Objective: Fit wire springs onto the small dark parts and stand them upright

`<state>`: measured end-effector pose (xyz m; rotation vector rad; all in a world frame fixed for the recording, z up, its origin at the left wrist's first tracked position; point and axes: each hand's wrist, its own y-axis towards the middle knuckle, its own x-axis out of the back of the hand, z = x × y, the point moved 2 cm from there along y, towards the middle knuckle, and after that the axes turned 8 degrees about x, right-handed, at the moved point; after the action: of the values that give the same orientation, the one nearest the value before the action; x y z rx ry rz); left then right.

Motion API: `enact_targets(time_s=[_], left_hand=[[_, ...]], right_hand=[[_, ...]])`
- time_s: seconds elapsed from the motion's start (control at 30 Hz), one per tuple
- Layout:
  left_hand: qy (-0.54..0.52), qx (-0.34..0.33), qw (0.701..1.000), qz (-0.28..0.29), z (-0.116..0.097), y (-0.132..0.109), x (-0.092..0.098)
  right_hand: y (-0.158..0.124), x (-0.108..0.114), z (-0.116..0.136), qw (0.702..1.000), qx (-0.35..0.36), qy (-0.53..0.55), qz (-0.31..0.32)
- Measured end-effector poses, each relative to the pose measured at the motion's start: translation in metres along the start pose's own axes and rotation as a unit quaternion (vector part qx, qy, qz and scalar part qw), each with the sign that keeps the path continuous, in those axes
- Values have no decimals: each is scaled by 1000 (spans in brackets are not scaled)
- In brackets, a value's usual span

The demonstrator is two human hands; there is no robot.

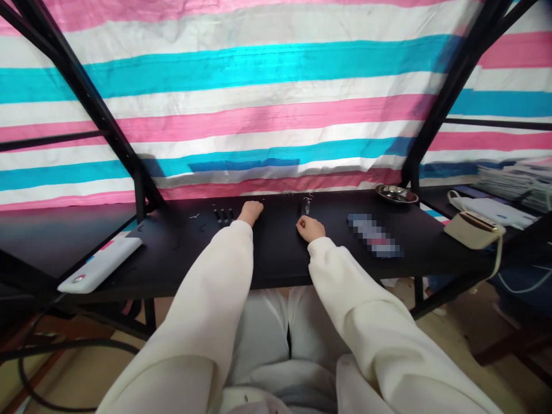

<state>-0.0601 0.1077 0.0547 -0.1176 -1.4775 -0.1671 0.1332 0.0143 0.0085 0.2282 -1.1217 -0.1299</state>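
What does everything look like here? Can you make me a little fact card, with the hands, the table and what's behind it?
Table: black
Left hand: curled, beside three small dark pieces; can't tell if its fingers hold anything
Right hand: curled, just nearer than a small shiny piece; its grip is unclear too
Sleeves: white, long
Left end: long white box
Right end: round metal dish, blurred-out item
Behind: striped sheet, pink, white and blue

Workshop, perhaps: black bench (276, 253), striped sheeting (263, 115).
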Motion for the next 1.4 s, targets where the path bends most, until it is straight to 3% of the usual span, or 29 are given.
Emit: enact_targets(time_s=[0.2,0.37,0.47,0.63,0.77,0.9,1.0,1.17,1.4], left_hand=[[-32,-34,999,-18,-3,-8,-2],[-207,-61,971,-107,-20,-33,-9],[-415,-23,902,-118,-30,-54,-21],[-671,26,739,-61,-43,-86,-35],[-731,38,678,-66,-47,-98,-33],[-748,25,660,-58,-47,-96,-34],[-744,8,668,-23,-48,-92,-37],[-749,-3,661,43,-47,-88,-40],[-768,5,638,54,-43,-84,-42]], right_hand=[[0,0,1,1000,2,1,-1],[-1,-5,8,998,40,45,5],[1,-11,15,980,99,171,11],[5,-19,21,889,135,437,15],[4,-20,20,861,101,497,19],[2,-19,20,816,80,569,57],[3,-20,17,796,57,601,39],[8,-23,9,807,44,589,-29],[9,-22,8,827,81,553,-67]])
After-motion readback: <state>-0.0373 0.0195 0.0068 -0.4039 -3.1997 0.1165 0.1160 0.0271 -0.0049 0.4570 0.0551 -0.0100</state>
